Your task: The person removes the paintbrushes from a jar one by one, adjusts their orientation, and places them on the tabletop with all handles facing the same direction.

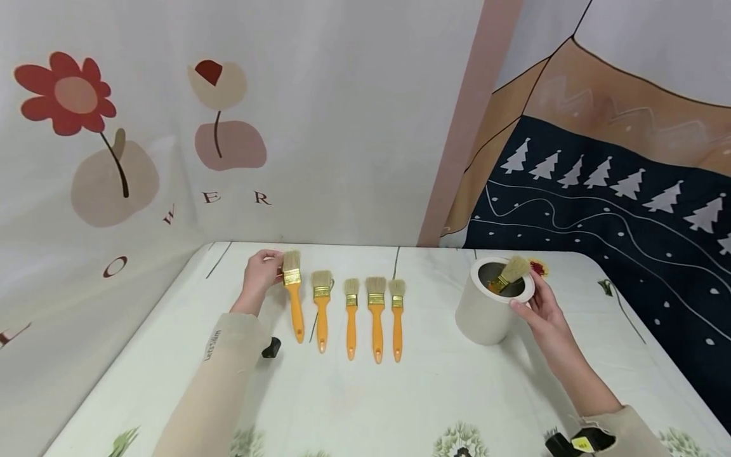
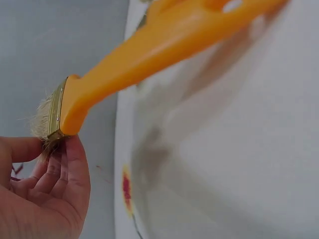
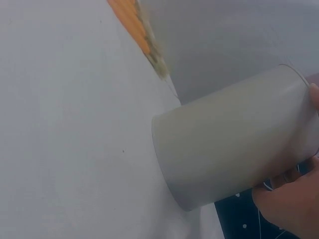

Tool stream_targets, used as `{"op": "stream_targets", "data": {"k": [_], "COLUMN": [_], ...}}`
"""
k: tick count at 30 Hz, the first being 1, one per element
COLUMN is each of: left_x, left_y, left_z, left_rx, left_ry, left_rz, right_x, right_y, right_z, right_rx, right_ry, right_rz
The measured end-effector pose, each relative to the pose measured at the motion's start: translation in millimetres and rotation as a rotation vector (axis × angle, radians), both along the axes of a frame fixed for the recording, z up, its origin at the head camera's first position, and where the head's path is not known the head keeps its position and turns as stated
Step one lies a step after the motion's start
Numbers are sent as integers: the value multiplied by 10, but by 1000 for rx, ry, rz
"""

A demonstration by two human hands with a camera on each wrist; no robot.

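Note:
At the left end of a row of paintbrushes, my left hand [image 1: 264, 274] pinches the side of a paintbrush [image 1: 294, 298] at its bristles. Its orange handle points toward me. The left wrist view shows thumb and fingers meeting at the bristles [image 2: 45, 119], just past the gold metal band, and a handle shadow on the cloth. My right hand [image 1: 542, 308] grips a white cylindrical pot [image 1: 482, 317] by the rim, thumb on the near side. Inside the pot leans another paintbrush [image 1: 514, 270], bristles up, its handle mostly hidden by the wall.
Several more orange-handled paintbrushes lie side by side in the middle, including a wide one [image 1: 322, 304] and a narrow one [image 1: 397, 317] at the right end. A white flowered cloth [image 1: 365, 406] covers the table. Printed fabric [image 1: 342, 127] hangs behind its far edge.

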State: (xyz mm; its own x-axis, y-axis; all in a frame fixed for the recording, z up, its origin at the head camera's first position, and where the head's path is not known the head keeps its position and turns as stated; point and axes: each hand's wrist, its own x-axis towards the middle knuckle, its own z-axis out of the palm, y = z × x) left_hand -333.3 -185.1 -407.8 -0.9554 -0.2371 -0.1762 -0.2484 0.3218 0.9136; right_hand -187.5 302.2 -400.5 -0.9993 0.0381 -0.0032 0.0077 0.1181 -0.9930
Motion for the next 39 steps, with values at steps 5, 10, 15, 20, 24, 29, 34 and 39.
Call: {"op": "stream_targets", "data": {"k": [5,10,15,20,24,29,34,39], "left_x": [-36,-61,-63,-56,-63,-62,-40,19], "left_y": [-4,-62,-108,-137,-147,-96,0,238], "left_z": [-137,-269,-337,-318,-230,-70,82,315], "left_rx": [-13,-49,-98,-111,-85,-32,32,86], "left_ry": [-52,-69,-46,-35,-10,59,116,191], "left_rz": [-59,-96,-110,-111,-78,-41,-55,-136], "right_x": [14,18,23,26,22,33,23,10], "right_y": [16,8,-7,-16,-23,-13,-10,-15], "right_z": [23,19,17,15,9,21,19,47], "right_rx": [16,24,23,22,15,-1,6,29], "right_ry": [-44,-49,-24,-31,-35,-23,-18,-26], "right_rz": [-17,-12,-18,-18,-19,-20,-19,-21]}}
